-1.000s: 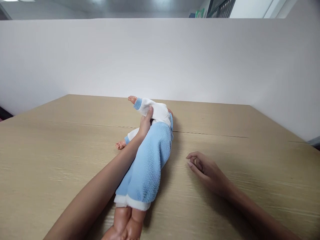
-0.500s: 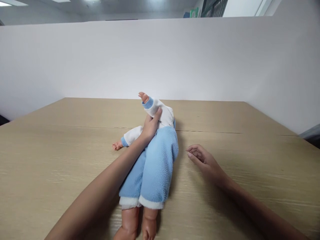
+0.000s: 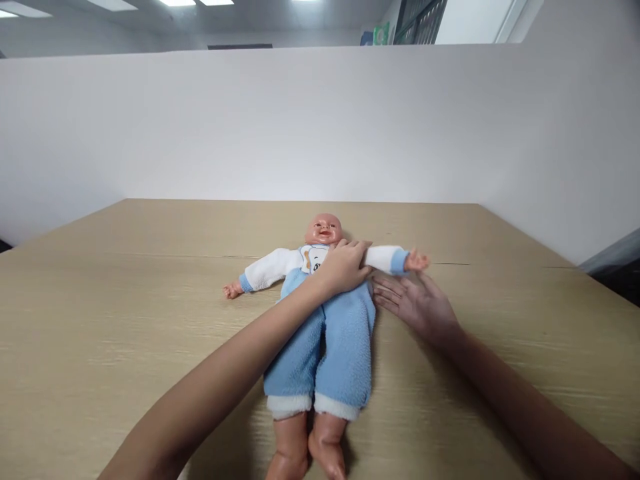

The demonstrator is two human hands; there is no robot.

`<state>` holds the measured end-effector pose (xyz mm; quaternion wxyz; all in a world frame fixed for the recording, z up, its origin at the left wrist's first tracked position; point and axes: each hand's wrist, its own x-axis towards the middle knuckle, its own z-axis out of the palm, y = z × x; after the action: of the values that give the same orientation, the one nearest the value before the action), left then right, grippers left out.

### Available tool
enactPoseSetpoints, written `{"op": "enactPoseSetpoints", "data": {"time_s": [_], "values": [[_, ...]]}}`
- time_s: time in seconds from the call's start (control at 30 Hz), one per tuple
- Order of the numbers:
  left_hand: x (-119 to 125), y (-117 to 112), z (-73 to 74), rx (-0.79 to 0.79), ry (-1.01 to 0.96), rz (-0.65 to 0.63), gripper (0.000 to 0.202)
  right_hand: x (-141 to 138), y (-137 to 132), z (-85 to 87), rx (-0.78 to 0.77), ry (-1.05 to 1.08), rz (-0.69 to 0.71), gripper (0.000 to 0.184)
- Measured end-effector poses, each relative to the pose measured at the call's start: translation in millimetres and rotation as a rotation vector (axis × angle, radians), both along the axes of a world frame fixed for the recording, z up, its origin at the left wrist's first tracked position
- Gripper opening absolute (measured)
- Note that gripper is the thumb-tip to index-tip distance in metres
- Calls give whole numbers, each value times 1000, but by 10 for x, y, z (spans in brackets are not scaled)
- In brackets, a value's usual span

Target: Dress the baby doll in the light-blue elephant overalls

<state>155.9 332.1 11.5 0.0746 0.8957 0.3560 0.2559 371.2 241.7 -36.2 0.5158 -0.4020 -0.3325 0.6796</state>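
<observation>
— Where's the baby doll (image 3: 345, 347) from where you stand?

— Flat on its back in the middle of the table (image 3: 125, 320), head (image 3: 324, 230) at the far end, bare feet (image 3: 310, 453) nearest the person. Both its arms are thrown out sideways, one left, one right.

— And the hands?

— The left hand (image 3: 345, 267) comes in over the doll from the near left and lies on its chest, just below the chin. Its fingers (image 3: 363, 252) are close together and bent over the white sleeve (image 3: 383, 258) by the doll's right-side shoulder. Whether they pinch the cloth or only press on it, I can't tell from here.

— The other one?

— The right hand (image 3: 417, 300) lies low on the table at the doll's right side, under the outstretched arm. It's spread open and holds nothing, and its fingers (image 3: 387, 293) point left, with the tips right up against the blue trousers (image 3: 350, 320) at the waist. The doll's little hand (image 3: 417, 260) sits just beyond its knuckles.

— What's the doll wearing?

— A white top with blue cuffs, and fleecy blue trousers with white hems.

— And the surface?

— Pale wood grain, matt, with a thin seam (image 3: 500, 265) running left to right across it, passing under the doll's shoulders.

— The room?

— A plain white partition (image 3: 200, 127) stands along the far edge of the table and turns down the right side. Above it there are ceiling lights (image 3: 175, 3) and a dark grille (image 3: 420, 20) at the far right.
</observation>
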Motion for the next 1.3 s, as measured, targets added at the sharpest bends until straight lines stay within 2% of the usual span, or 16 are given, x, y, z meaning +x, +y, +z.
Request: {"op": "enactPoseSetpoints", "data": {"time_s": [0.07, 0.13, 0.27, 0.37, 0.47, 0.53, 0.6, 0.67, 0.77, 0.87, 0.97, 1.03, 1.13, 1.2, 1.27, 1.3], "values": [[-42, -50, 40, 13, 11, -14, 57, 71, 25, 27, -3, 40, 10, 56], [-183, -78, 88, 26, -39, -4, 46, 123, 47, 34, -20, 77, 2, 50], [-730, -55, 113, 50, -145, 133, 27, 166, 76, -11, -109, 196, -19, 41], [-1250, 13, 2, -17, -136, 385, 30, 161, 82, -41, -83, 145, -57, 25], [-1710, 65, -167, -193, -83, 643, 43, 122, 85, -14, -12, -36, -28, 23], [-1918, 65, -256, -281, -81, 715, 53, 68, 88, 27, 20, -127, 2, 24], [-2014, 34, -307, -356, -95, 734, 61, -13, 86, 64, 32, -183, -17, 17], [-1992, -20, -325, -424, -121, 725, 67, -125, 70, 83, 11, -230, -56, 11], [-1789, -114, -324, -513, -180, 634, 75, -351, 4, 93, -29, -297, -90, 30], [-1530, -200, -292, -575, -273, 489, 86, -610, -89, 152, -21, -350, -123, 33], [-1373, -313, -152, -637, -454, 391, 86, -809, -173, 309, 26, -429, -176, 63], [-1336, -443, 30, -685, -552, 392, 82, -875, -240, 461, 24, -463, -207, 71], [-1302, -763, 360, -714, -655, 375, 76, -877, -438, 712, 18, -524, -232, 70], [-1255, -1074, 515, -731, -749, 376, 76, -823, -684, 862, 36, -595, -250, 73], [-1197, -1468, 536, -725, -833, 413, 74, -728, -1028, 974, 107, -677, -282, 79], [-1173, -1693, 486, -699, -872, 445, 73, -668, -1225, 1010, 156, -733, -269, 82]]}}
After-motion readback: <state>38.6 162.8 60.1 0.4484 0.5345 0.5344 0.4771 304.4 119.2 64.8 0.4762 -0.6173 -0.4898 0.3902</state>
